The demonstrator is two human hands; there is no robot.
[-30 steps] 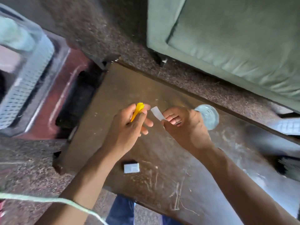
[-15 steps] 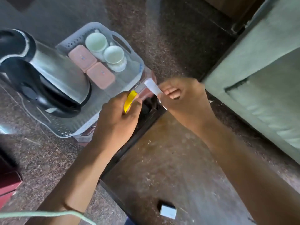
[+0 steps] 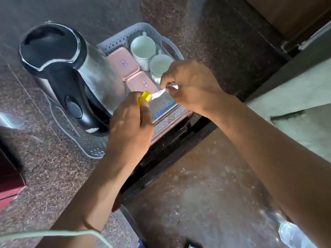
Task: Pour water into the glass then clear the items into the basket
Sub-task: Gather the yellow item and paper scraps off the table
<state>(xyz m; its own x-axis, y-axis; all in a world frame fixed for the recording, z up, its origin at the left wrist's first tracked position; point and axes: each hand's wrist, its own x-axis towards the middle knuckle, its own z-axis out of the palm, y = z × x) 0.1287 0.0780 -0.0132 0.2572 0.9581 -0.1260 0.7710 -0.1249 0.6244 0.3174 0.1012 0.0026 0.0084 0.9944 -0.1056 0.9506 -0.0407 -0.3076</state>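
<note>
While the left hand (image 3: 131,122) pinches a small yellow packet (image 3: 144,98), the right hand (image 3: 189,83) grips a crumpled white wrapper (image 3: 158,93) whose end touches the packet; both hands are held over the near end of the grey basket (image 3: 125,39). In the basket lie two pink lidded boxes (image 3: 123,63) beside two white cups (image 3: 143,48), with a steel electric kettle (image 3: 68,72) standing at its left. The glass (image 3: 293,235) sits on the brown table (image 3: 206,194) at lower right.
</note>
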